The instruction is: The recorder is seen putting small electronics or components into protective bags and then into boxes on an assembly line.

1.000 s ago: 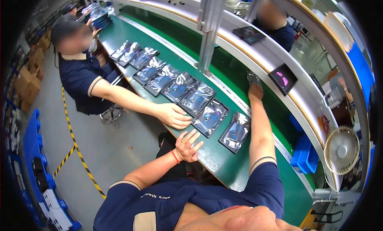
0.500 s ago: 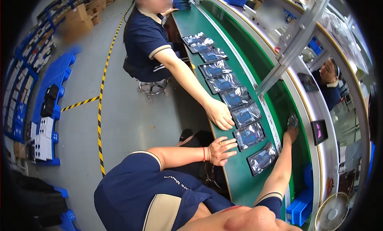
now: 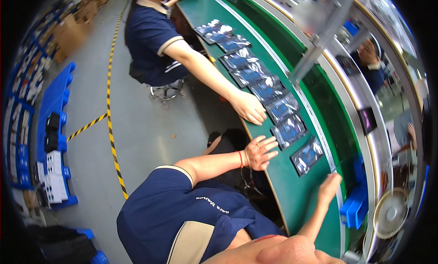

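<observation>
Along the green bench (image 3: 296, 195) runs a row of several flat black trays in clear, shiny plastic bags. The nearest bagged tray (image 3: 306, 156) lies a little apart from the others. My left hand (image 3: 262, 153) is open at the bench's left edge, fingers spread, close to the second bagged tray (image 3: 290, 131). To the right of the nearest tray, my right hand (image 3: 330, 186) is over the pale metal rail with its fingers curled. A faint clear or shiny bit shows by its fingertips, too blurred to name.
A co-worker's hand (image 3: 248, 108) rests at the bench edge beside the row. Blue bins (image 3: 354, 211) and a round fan (image 3: 391, 213) stand at right. A metal post (image 3: 321, 43) rises beyond the green channel. Another person (image 3: 368, 65) is behind the far frame.
My right hand has come back from the green channel toward the near rail; the clear packet seen by it before is no longer distinct. The whole view has shifted.
</observation>
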### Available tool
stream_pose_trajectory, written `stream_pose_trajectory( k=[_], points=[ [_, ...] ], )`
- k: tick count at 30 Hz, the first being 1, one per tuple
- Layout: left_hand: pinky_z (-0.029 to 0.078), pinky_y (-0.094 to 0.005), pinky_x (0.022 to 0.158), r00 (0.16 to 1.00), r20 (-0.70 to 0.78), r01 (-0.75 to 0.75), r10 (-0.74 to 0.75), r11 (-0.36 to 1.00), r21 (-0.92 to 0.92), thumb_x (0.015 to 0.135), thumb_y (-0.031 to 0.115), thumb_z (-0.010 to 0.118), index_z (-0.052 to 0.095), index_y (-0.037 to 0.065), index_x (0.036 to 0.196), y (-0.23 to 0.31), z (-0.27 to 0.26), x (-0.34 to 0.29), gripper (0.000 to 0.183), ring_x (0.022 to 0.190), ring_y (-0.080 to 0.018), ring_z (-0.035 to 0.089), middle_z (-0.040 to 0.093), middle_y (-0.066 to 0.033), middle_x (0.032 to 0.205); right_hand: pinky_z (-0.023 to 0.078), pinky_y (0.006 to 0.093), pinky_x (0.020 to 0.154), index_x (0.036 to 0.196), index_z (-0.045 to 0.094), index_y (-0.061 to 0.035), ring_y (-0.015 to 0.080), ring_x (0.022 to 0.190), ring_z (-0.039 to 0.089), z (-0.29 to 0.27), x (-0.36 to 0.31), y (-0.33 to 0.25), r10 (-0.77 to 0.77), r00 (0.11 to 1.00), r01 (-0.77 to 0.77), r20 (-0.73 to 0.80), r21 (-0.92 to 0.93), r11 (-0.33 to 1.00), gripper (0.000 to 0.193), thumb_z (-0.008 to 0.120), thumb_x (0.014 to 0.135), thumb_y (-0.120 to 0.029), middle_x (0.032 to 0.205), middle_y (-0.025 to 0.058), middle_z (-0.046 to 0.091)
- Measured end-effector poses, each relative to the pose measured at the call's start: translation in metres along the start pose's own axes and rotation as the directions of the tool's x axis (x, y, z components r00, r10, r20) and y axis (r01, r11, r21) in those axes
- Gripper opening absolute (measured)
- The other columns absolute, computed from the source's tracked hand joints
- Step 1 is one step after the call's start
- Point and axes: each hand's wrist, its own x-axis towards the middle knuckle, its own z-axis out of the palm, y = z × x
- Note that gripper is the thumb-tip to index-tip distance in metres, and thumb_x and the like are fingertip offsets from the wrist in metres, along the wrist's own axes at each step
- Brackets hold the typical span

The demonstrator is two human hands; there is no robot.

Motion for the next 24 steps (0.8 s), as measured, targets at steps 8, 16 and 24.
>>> stream_pose_trajectory(
  k=[8,16,24],
  points=[
    [0.031,-0.0503,0.108,1.0,-0.008,0.007,-0.007,0.999,0.037,0.074,0.028,0.058,0.062,0.011,0.116,-0.002,-0.005,0.002,0.045,0.128,-0.0335,0.052,0.056,-0.0164,0.131,0.038,0.0475,0.105,0.108,0.054,0.003,0.0454,0.125,0.048,0.016,-0.081,-0.067,-0.013,0.998,0.003,0.058,0.169,0.986,0.027,0.065,0.085,-0.004,0.122,0.0274,0.055],
    [0.032,-0.0483,0.108,1.0,-0.016,-0.008,0.007,0.999,-0.037,0.073,0.026,0.058,0.065,0.01,0.115,0.004,0.002,0.007,0.045,0.126,-0.0322,0.055,0.059,-0.0154,0.131,0.033,0.0541,0.108,0.126,0.048,0.008,0.0469,0.132,0.041,-0.023,-0.181,-0.067,0.179,0.973,-0.204,-0.146,-0.181,0.962,0.045,0.055,0.098,-0.027,0.137,0.0286,0.046],
    [0.018,-0.0641,0.112,0.963,0.266,-0.005,-0.028,0.992,0.122,0.082,0.032,0.05,0.063,0.007,0.121,0.0,-0.011,-0.003,0.048,0.129,-0.0465,0.047,0.052,-0.0273,0.136,0.033,0.056,0.105,0.115,0.055,0.0035,0.046,0.123,0.047,-0.039,-0.174,-0.078,0.356,0.934,-0.35,-0.017,-0.231,0.908,0.047,0.058,0.072,-0.015,0.124,0.0259,0.054]
  ],
)
